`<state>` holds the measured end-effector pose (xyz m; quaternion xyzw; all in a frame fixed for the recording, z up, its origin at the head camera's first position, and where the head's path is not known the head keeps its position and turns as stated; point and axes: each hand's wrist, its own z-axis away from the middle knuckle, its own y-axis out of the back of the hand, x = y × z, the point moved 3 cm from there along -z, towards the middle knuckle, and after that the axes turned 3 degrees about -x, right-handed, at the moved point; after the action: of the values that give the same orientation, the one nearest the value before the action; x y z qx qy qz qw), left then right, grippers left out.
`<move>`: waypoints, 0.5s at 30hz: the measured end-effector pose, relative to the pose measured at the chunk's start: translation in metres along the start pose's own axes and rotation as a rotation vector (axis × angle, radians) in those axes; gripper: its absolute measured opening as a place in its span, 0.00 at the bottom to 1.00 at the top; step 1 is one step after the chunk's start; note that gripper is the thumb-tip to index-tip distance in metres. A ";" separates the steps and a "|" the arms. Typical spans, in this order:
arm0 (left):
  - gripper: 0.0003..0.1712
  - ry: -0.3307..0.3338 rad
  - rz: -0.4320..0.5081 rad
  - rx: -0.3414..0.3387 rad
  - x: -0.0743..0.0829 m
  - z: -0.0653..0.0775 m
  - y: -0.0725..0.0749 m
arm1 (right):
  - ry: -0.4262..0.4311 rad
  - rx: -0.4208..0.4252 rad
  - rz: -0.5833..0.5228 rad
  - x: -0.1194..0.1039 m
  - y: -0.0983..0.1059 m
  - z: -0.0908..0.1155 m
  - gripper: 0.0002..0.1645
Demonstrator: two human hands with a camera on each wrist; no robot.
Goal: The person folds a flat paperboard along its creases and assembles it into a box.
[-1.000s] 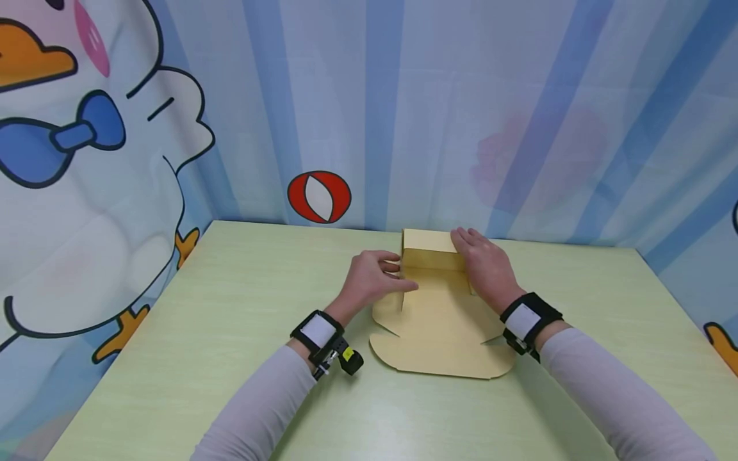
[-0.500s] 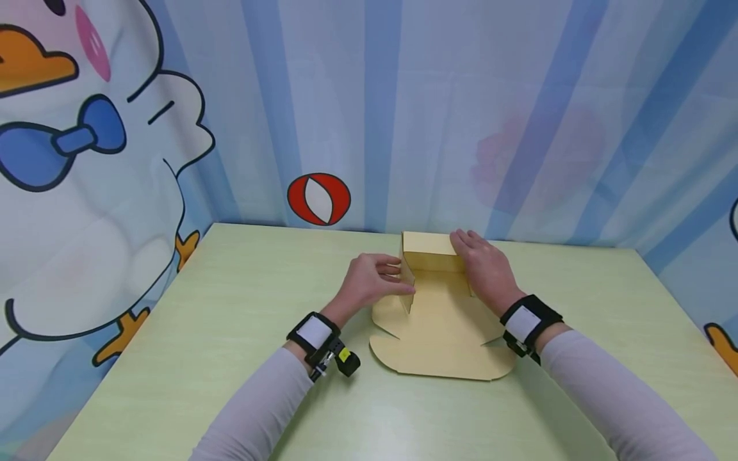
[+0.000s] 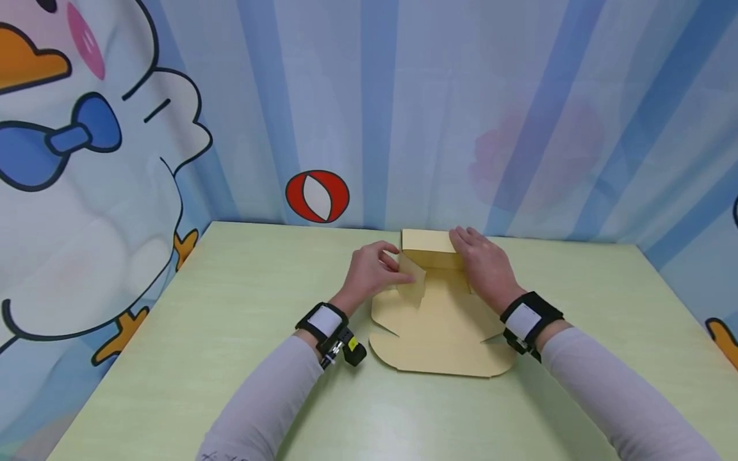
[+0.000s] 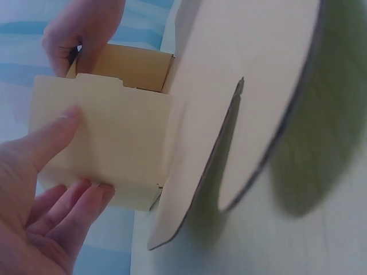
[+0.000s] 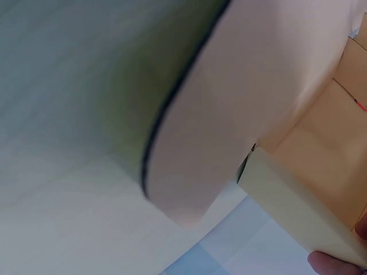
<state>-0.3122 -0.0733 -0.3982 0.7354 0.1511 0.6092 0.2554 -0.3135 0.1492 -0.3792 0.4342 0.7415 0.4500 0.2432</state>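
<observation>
A tan cardboard box blank (image 3: 441, 333) lies partly folded on the pale green table (image 3: 230, 333), its far end raised into walls (image 3: 429, 246). My left hand (image 3: 375, 272) pinches the left side flap (image 3: 412, 282) and holds it tilted inward; in the left wrist view the thumb and fingers (image 4: 63, 166) hold that flap (image 4: 106, 140). My right hand (image 3: 484, 266) rests with straight fingers against the right wall. The right wrist view shows the blank's rounded edge (image 5: 189, 154), a standing flap (image 5: 298, 200) and one fingertip (image 5: 332, 264) at the bottom.
A curtain (image 3: 403, 109) with blue stripes and a cartoon duck hangs close behind and to the left of the table. The table's far edge runs just behind the box. Both wrists carry black straps with cameras (image 3: 331, 330).
My left hand has lifted the left side flap from flat-standing to tilted inward over the box floor. The right hand has stayed on the right wall.
</observation>
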 end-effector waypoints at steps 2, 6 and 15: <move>0.37 -0.004 -0.049 0.010 0.002 -0.002 -0.002 | 0.000 0.003 -0.003 0.000 0.001 0.000 0.25; 0.42 0.003 -0.126 -0.001 0.007 -0.004 -0.003 | -0.003 -0.001 -0.005 0.000 0.002 0.000 0.25; 0.42 -0.013 -0.231 -0.022 0.010 -0.009 -0.011 | -0.015 -0.025 -0.001 -0.001 0.002 0.003 0.27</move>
<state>-0.3182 -0.0572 -0.3946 0.7141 0.2265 0.5727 0.3328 -0.3094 0.1499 -0.3786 0.4341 0.7341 0.4560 0.2544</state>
